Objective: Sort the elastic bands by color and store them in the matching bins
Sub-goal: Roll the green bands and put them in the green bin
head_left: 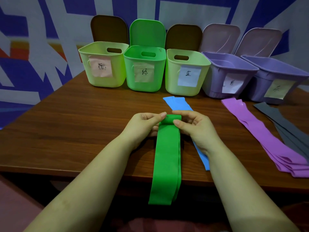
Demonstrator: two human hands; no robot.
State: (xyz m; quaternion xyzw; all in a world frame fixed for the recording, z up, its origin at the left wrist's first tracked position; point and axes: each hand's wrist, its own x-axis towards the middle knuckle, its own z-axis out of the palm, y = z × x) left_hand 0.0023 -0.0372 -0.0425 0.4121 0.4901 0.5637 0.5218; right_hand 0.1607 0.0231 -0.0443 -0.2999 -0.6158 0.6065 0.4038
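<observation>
Fingers (163, 114) of left hand (143, 124) and right hand (194, 126) pinch rolled far end of flat green elastic band (167, 158); loose end hangs over near edge of brown wooden tabletop (83, 124). Band looks soft, light, floppy, probably grippy; roll likely springs open unless held across full width. Bright green plastic bin (143, 69) stands behind, lid up. Flat blue elastic band (177, 102) lies under right hand. Farther right: purple elastic bands (267, 139) stacked.
</observation>
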